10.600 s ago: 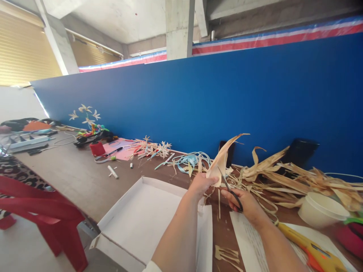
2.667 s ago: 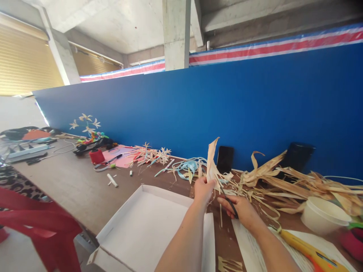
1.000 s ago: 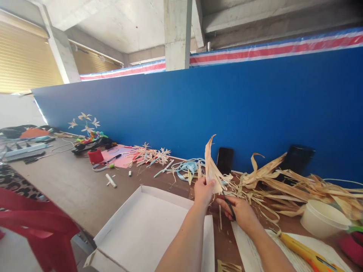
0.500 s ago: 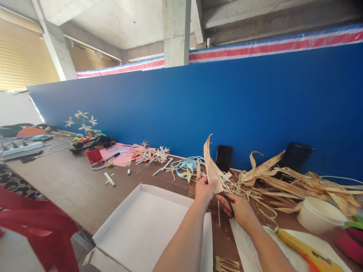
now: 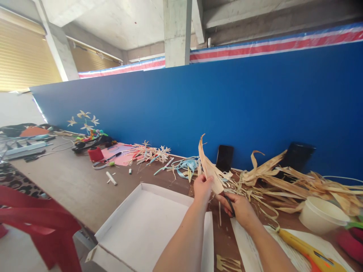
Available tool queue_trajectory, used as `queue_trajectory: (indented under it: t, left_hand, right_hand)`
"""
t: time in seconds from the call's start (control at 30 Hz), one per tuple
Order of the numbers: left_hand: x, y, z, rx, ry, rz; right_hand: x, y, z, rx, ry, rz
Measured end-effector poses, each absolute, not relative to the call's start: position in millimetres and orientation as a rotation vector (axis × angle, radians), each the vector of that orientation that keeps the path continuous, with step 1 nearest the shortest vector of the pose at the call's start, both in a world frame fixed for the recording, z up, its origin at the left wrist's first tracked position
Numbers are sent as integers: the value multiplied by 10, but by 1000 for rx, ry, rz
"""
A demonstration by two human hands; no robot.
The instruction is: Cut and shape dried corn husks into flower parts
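Observation:
A pale, dried corn husk [image 5: 210, 169] stands up from my left hand [image 5: 203, 188], pinched near its lower part, its tip curling upward. My right hand [image 5: 236, 207] grips a pair of dark-handled scissors [image 5: 229, 204] just right of and below the husk. The scissor blades lie at the husk's lower edge; how far apart they are I cannot make out. Behind my hands lies a heap of cut husk strips [image 5: 244, 190], and more whole dried husks [image 5: 295, 183] spread to the right.
An open white box [image 5: 147, 223] lies left of my forearms. To the right are a yellow glue gun [image 5: 309, 247] on paper and a white tub [image 5: 323, 215]. Two phones lean on the blue panel [image 5: 170, 109]. Husk flowers [image 5: 161, 153] and blue ribbon [image 5: 188, 166] lie further back.
The husk and my left hand have shifted slightly left, away from the scissors. My right hand stays almost in place, and the whole view has moved a little.

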State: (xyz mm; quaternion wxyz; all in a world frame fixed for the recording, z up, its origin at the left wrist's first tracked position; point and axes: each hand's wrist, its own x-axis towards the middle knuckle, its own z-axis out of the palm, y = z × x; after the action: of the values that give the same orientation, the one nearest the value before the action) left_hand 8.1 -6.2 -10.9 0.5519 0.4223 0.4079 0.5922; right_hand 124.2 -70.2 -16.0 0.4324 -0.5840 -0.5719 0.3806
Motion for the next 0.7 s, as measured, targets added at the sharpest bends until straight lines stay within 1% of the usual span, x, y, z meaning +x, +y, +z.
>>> queue_trajectory:
  t: [0.7]
  left_hand:
    - [105,-22,-162,1012,910,1385]
  right_hand:
    - [1261,-692,-154,-1502,-1490,853]
